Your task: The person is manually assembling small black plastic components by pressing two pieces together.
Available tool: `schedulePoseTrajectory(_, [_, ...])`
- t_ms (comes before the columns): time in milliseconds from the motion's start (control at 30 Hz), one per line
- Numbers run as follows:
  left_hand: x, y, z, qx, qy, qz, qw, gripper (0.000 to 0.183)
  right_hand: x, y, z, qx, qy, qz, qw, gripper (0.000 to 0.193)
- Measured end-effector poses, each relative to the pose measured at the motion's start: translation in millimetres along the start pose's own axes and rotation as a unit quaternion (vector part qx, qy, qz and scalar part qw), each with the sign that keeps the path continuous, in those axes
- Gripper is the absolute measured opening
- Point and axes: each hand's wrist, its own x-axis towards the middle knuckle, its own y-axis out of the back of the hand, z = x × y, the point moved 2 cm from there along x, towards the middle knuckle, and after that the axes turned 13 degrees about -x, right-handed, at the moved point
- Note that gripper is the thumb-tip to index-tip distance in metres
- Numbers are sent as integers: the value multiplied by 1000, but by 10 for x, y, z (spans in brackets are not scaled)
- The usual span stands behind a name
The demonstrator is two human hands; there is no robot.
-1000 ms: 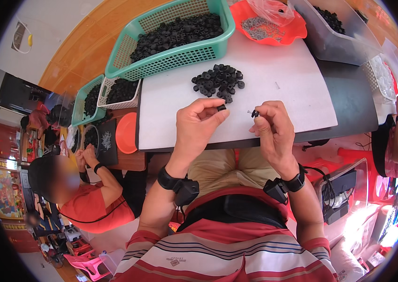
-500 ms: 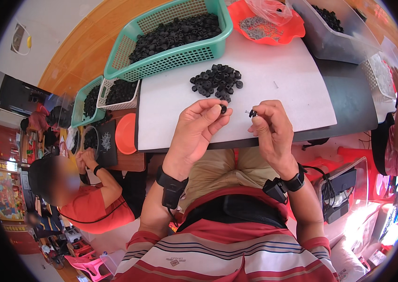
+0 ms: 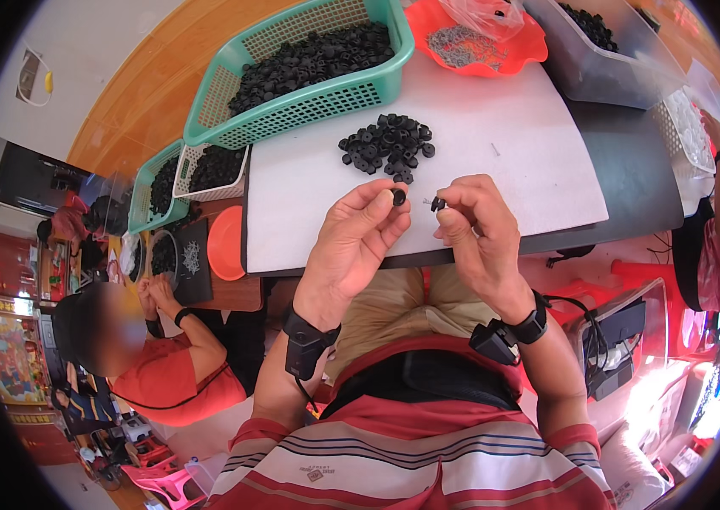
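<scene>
My left hand [image 3: 350, 234] pinches a small round black plastic cap [image 3: 398, 197], its hollow side showing, between thumb and fingers. Across a small gap, my right hand [image 3: 483, 234] grips a small black plastic part [image 3: 437, 204]. A thin metal screw [image 3: 427, 201] sticks out of that part toward the left hand. Both hands hover over the near edge of a white work mat [image 3: 538, 187]. Just beyond them lies a pile of loose black plastic parts [image 3: 385, 144]. A single screw [image 3: 496, 149] rests on the mat to the pile's right.
A green basket [image 3: 309, 106] full of black parts stands at the back left, a red dish [image 3: 530, 51] of screws at the back. Right of it is a clear bin [image 3: 606, 72]. An orange-red stool [image 3: 226, 244] and a seated co-worker [image 3: 173, 374] are at left.
My right hand has moved left with its black part and screw, narrowing the gap to the cap. The left hand keeps its pinch, nearly in the same place.
</scene>
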Motion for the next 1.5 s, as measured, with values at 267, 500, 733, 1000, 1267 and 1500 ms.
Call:
schedulePoseTrajectory(267, [-26,-57,-23,-4,7,-3,1000,20,45,-72,-2,-21,28,-15,999,20])
schedulePoseTrajectory(500, [-20,-59,-43,-2,11,-3,1000,22,81,-77,-74,-73,50,-28,996,21])
schedulePoseTrajectory(733, [-20,-65,-63,14,8,-8,1000,20,102,-61,-89,-113,81,-25,990,22])
schedulePoseTrajectory(1000, [-36,-74,-106,38,-9,-1,999,20,67,-96,-12,-72,59,-7,996,22])
schedulePoseTrajectory(1267, [-57,-73,-153,59,-13,-22,998,29,43,-71,18,-78,78,30,993,21])
schedulePoseTrajectory(1500, [-64,-90,-168,66,-17,-21,997,28,32,-72,32,-123,117,47,984,22])
